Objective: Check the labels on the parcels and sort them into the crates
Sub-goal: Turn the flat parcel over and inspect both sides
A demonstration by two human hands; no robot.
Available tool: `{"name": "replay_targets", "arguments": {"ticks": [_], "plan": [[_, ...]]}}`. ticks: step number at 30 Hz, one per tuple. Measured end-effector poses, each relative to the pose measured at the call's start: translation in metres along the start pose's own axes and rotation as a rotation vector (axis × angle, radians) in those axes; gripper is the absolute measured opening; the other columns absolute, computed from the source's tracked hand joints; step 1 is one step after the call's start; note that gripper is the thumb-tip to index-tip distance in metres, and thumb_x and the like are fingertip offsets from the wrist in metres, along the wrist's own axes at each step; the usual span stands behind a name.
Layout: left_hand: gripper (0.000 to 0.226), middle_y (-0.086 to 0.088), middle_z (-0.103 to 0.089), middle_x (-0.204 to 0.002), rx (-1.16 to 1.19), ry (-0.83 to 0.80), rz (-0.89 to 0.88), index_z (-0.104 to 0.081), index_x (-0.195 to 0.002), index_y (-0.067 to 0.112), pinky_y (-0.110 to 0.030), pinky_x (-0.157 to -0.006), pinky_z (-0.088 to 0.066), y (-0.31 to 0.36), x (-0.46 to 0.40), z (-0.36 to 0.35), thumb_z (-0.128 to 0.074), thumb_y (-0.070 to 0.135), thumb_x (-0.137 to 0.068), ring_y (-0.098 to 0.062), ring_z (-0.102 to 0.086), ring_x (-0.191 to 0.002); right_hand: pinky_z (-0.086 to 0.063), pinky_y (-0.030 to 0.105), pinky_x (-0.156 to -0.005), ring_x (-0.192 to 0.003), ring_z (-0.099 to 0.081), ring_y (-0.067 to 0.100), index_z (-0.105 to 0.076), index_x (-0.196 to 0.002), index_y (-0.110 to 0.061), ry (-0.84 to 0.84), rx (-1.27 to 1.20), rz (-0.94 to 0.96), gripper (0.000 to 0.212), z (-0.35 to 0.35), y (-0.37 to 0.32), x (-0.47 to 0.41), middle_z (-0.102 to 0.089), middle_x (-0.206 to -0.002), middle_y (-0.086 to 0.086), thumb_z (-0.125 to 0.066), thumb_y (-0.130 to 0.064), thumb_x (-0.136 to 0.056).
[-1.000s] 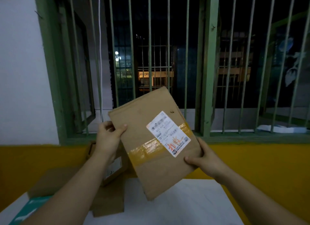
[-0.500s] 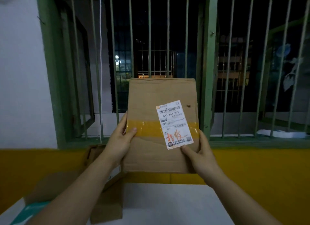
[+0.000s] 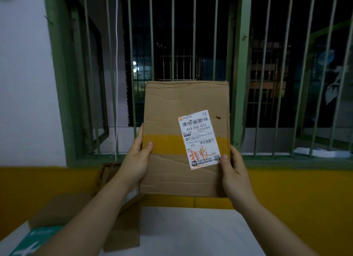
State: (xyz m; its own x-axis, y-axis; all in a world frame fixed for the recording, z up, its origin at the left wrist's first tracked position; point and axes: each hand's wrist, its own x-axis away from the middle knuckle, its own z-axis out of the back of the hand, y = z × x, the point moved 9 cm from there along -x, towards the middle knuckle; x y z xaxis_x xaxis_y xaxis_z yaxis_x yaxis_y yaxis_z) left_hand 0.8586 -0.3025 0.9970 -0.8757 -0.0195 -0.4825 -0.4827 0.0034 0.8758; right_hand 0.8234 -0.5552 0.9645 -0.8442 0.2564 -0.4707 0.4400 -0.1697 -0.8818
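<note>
We see both hands holding one flat cardboard parcel (image 3: 183,137) upright in front of the barred window (image 3: 191,45), above the white surface (image 3: 191,232). Left hand (image 3: 136,160) grips the parcel's left edge, thumb on the front face over the yellow tape band (image 3: 164,146), fingers behind the card. Right hand (image 3: 234,169) grips the right edge lower down, thumb tip touching the bottom right corner of the shipping label (image 3: 199,140). So both hands are closed around the parcel, none free.

Label faces us, slightly tilted, stuck across the tape band on the right half of the parcel. We read "843-X64 073" and "X64", barcodes, and orange handwriting near its bottom; the small print is too fine to read. The cardboard is creased, with a small nick near the upper right.

Low on the left, partly hidden behind the left forearm, other brown cardboard boxes (image 3: 122,234) sit on the surface, with a teal package (image 3: 36,240) at the bottom left corner. We cannot tell how many boxes there are. Behind is a yellow wall band (image 3: 296,194), a green window frame (image 3: 242,74) and a white wall (image 3: 24,83) to the left. It is dark outside.
</note>
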Motion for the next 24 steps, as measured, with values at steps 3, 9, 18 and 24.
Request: {"name": "replay_targets", "arguments": {"ticks": [3,9,18,24], "plan": [[0.053,0.016,-0.048,-0.134,-0.010,0.004,0.007,-0.019,-0.146,0.051,-0.032,-0.099,-0.044,-0.004,0.000,0.002,-0.039,0.028,-0.103,-0.008,-0.051,-0.119,-0.039,0.013,-0.070,-0.093,-0.048,-0.009,-0.040,-0.135,-0.034,-0.005,-0.001,-0.002,0.032,-0.001,0.000,0.001,-0.049,-0.102,-0.029,-0.039,-0.027,-0.103],[0.045,0.015,-0.049,-0.135,0.021,0.017,0.016,-0.025,-0.138,0.058,-0.040,-0.108,-0.039,-0.009,0.001,0.004,-0.035,0.030,-0.104,-0.014,-0.049,-0.125,-0.042,0.021,-0.077,-0.100,-0.050,-0.001,-0.039,-0.130,-0.038,0.010,0.004,-0.026,0.028,0.000,0.004,0.003,-0.052,-0.106,-0.025,-0.038,-0.029,-0.103],[0.038,0.014,-0.053,-0.134,0.058,0.041,0.028,-0.035,-0.136,0.056,-0.034,-0.102,-0.043,-0.016,-0.001,0.005,-0.028,0.035,-0.105,-0.010,-0.054,-0.120,-0.041,0.028,-0.080,-0.102,-0.052,0.008,-0.046,-0.123,-0.036,0.056,-0.049,-0.080,0.024,0.007,0.009,0.003,-0.055,-0.103,-0.019,-0.032,-0.033,-0.105],[0.036,-0.002,-0.068,-0.119,0.173,0.076,0.102,-0.050,-0.136,0.035,-0.049,-0.096,-0.050,-0.027,0.002,0.007,-0.031,0.032,-0.105,-0.023,-0.064,-0.110,-0.049,0.038,-0.084,-0.097,-0.062,0.018,-0.059,-0.094,-0.031,0.142,-0.124,-0.212,0.030,0.018,0.023,0.000,-0.068,-0.101,0.003,-0.032,-0.031,-0.106]]}}
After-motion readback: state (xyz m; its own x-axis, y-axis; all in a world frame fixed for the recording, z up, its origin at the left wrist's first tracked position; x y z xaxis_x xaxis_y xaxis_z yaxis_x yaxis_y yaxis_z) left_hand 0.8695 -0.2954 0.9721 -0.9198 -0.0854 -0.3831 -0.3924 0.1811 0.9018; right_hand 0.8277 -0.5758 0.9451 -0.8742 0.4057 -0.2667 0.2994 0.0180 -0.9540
